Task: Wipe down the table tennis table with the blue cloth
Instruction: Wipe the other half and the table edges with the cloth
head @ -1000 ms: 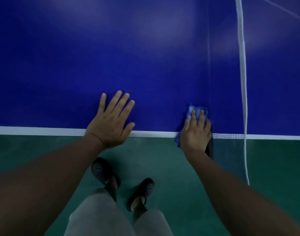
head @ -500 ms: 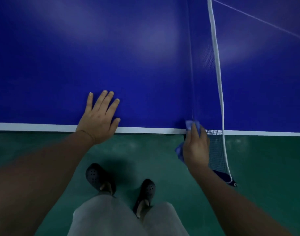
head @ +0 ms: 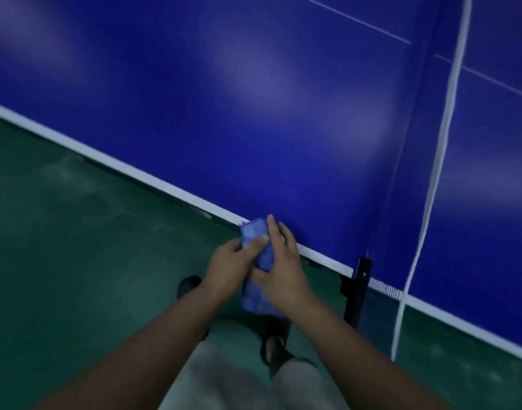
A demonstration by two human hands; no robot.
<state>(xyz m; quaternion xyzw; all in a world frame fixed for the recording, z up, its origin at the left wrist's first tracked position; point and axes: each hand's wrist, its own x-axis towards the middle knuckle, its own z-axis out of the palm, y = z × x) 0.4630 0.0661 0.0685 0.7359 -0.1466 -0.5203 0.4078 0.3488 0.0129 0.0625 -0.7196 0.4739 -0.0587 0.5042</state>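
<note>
Green floor [head: 76, 247] seen at L. Left hand [head: 228, 267] is curled on the blue cloth [head: 255, 232], thumb pressed across its top. Cloth is bunched betw. both hands, at the table tennis table [head: 253, 113] near edge; contact w/ the white edge line can't be told. Right hand [head: 280, 270] is laid along the cloth's R side, fingers only slightly bent, cloth tail held under palm. Net post [head: 357, 288] and net [head: 437, 161] noted further R.
</note>
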